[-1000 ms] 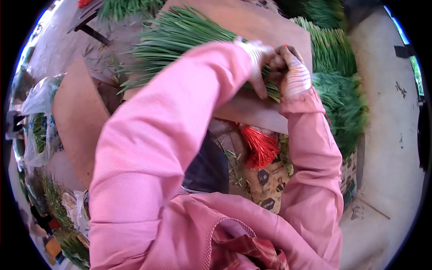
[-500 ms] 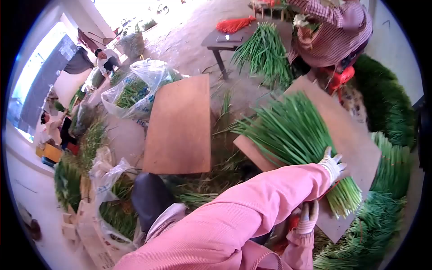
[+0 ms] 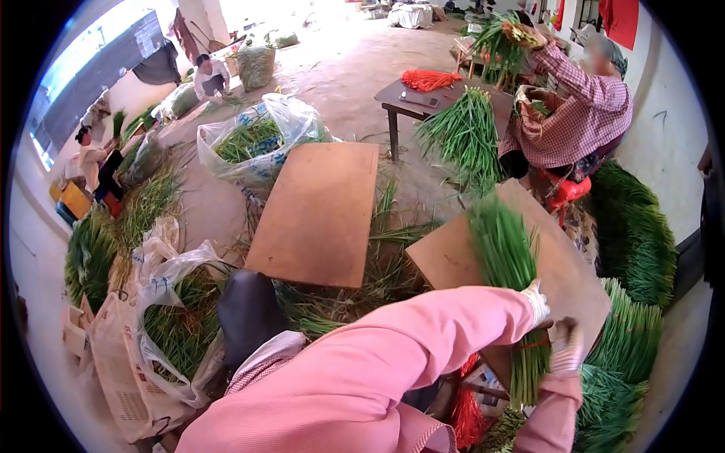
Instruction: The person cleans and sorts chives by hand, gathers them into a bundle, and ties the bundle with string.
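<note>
A bunch of long green garlic chives point(image 3: 502, 245) lies over the near part of a tilted board, its leafy end blurred and its pale stalk ends point(image 3: 529, 377) toward me. My left hand point(image 3: 538, 303), in a white glove, is closed around the bunch near its middle. Across the stalks just below it runs a thin red tie point(image 3: 535, 345). Beside the stalks, my right hand point(image 3: 566, 346) is gloved too, fingers curled at the end of that tie; its fingertips are somewhat blurred. Loose red ties point(image 3: 470, 411) hang below the board.
The board point(image 3: 570, 260) carries the bunch; a second brown board point(image 3: 317, 215) stands left. Stacked chives point(image 3: 627, 325) line the right side. A co-worker in a checked shirt point(image 3: 581, 113) sits beyond, by a dark table point(image 3: 396, 98). Plastic bags point(image 3: 302, 121) and a crate point(image 3: 124, 370) stand left.
The bunch has swung more upright and its stalk ends have shifted left. My right hand has come up beside the stalks, where the red tie now shows across them. The view has tilted up.
</note>
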Demonstrator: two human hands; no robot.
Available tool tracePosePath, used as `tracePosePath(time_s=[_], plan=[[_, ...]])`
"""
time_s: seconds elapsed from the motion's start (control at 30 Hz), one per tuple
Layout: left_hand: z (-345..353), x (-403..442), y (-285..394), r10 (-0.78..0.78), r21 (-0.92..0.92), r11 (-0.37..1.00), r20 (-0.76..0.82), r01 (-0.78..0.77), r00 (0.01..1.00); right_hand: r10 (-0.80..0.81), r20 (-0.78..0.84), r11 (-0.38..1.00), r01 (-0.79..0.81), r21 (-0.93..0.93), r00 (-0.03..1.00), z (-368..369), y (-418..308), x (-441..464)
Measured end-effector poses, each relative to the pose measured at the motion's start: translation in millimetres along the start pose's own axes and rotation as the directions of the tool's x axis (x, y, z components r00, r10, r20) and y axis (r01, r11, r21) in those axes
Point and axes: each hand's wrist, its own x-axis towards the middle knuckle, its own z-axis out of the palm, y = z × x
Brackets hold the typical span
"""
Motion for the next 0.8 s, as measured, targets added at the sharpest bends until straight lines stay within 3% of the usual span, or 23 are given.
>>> tracePosePath(time_s=[0.03,0.1,0.17,0.2,0.27,0.33,0.4,0.43,0.47,0.5,0.53,0.57,0.6,0.63,0.67,0.7,0.73,0.77,0.8], plan=[[7.5,2.5,-0.2,0.028,0.025,0.999,-0.033,-0.027,0.999,-0.112,0.151,0.92,0.16,-0.357,0.982,-3.9,17.9,-11.6],[17.5,9.9,-4.3,0.06,0.005,0.998,-0.056,-0.06,0.997,-0.158,0.331,0.702,0.342,-0.625,0.93,21.8,33.4,-35.5],[14.7,11.4,-6.8,0.065,-0.003,0.998,-0.014,-0.065,0.998,0.135,0.253,0.61,0.121,-0.783,0.958,56.9,11.4,-55.1],[10.1,13.6,-8.7,0.075,0.0,0.997,0.013,-0.075,0.997,0.13,0.252,0.611,0.123,-0.782,0.959,68.3,7.4,-51.3],[8.8,16.6,-8.1,0.083,0.009,0.996,0.05,-0.084,0.995,0.356,0.004,0.548,-0.206,-0.811,0.935,82.0,-0.6,-46.4],[19.6,7.3,-5.7,0.018,0.109,0.994,-0.276,0.013,0.961,0.38,0.029,0.602,-0.223,-0.767,0.924,79.2,-5.8,-47.9],[28.5,-34.8,7.0,0.071,0.127,0.992,-0.61,0.009,0.789,0.428,0.099,0.704,-0.263,-0.659,0.898,72.9,-10.3,-48.1],[45.5,-39.5,16.8,0.007,-0.03,0.999,-0.669,-0.037,0.743,0.348,0.157,0.725,-0.159,-0.67,0.924,46.1,5.9,-24.0],[43.4,-69.9,27.5,-0.073,-0.296,0.949,-0.537,-0.107,0.84,0.345,0.161,0.728,-0.156,-0.668,0.925,35.6,10.0,-18.8],[55.2,-85.3,42.9,-0.275,-0.654,0.755,-0.38,-0.047,0.883,0.345,0.177,0.705,-0.129,-0.698,0.922,29.9,12.6,-15.5],[58.7,-101.6,58.6,-0.414,-0.914,0.401,-0.116,0.067,0.903,0.345,0.191,0.677,-0.103,-0.729,0.919,30.2,12.4,-16.2],[85.4,-89.1,62.6,-0.402,-0.942,0.094,0.261,0.323,0.878,0.346,0.173,0.726,-0.146,-0.672,0.922,49.8,8.4,-36.3],[133.6,-62.1,69.4,-0.304,-0.969,-0.181,0.219,0.169,0.927,0.343,0.166,0.72,-0.145,-0.679,0.925,51.9,12.8,-47.0],[180.1,-36.3,76.0,-0.202,-0.883,-0.466,0.174,0.062,0.964,0.363,0.167,0.76,-0.188,-0.622,0.917,49.6,19.2,-54.0],[159.3,-58.4,82.2,-0.262,-0.825,-0.559,0.086,-0.078,0.961,0.379,0.171,0.798,-0.228,-0.559,0.909,48.2,27.5,-62.1],[118.2,-97.9,73.5,-0.131,-0.739,-0.669,0.216,0.075,0.968,0.323,0.209,0.804,-0.151,-0.575,0.923,47.3,38.2,-75.2],[127.6,-91.4,70.2,-0.108,-0.651,-0.742,0.35,0.159,0.931,0.261,0.178,0.719,-0.068,-0.691,0.949,41.0,60.6,-73.8],[123.7,-96.0,72.7,-0.094,-0.651,-0.742,0.338,0.16,0.936,0.319,0.263,0.777,-0.093,-0.622,0.911,54.7,57.8,-110.8],[119.7,-106.8,73.1,-0.186,-0.604,-0.797,0.208,-0.024,0.96,0.314,0.217,0.823,-0.152,-0.548,0.924,55.7,72.0,-130.6]])
